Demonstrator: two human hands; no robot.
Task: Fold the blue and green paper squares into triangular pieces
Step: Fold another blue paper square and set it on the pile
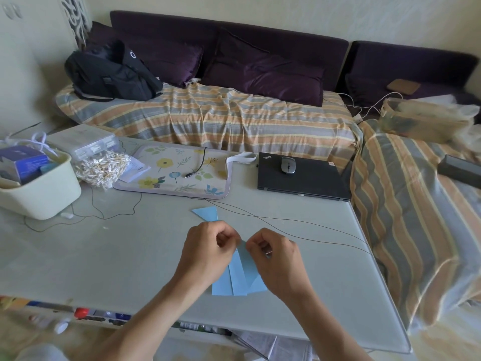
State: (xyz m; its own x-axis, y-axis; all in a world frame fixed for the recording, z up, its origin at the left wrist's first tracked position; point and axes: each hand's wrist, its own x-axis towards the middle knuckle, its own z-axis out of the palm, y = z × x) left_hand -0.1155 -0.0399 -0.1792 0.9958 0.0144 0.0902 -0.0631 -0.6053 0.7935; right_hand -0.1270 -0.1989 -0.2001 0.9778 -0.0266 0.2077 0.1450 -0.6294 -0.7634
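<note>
A light blue paper [240, 276], folded into long narrow flaps, lies near the front edge of the grey table [130, 256]. My left hand [208, 254] and my right hand [279, 264] both pinch its far tip with curled fingers, close together. A second blue piece [207, 213], folded to a triangular shape, lies flat on the table just beyond my hands. No green paper shows in this view.
A thin dark cable [286, 222] runs across the table behind my hands. A closed black laptop [302, 178] with a mouse [288, 165], a floral mat [177, 173], a cream bin [39, 188] and a bag of cotton swabs [101, 166] stand farther back. A striped sofa [221, 118] lies beyond.
</note>
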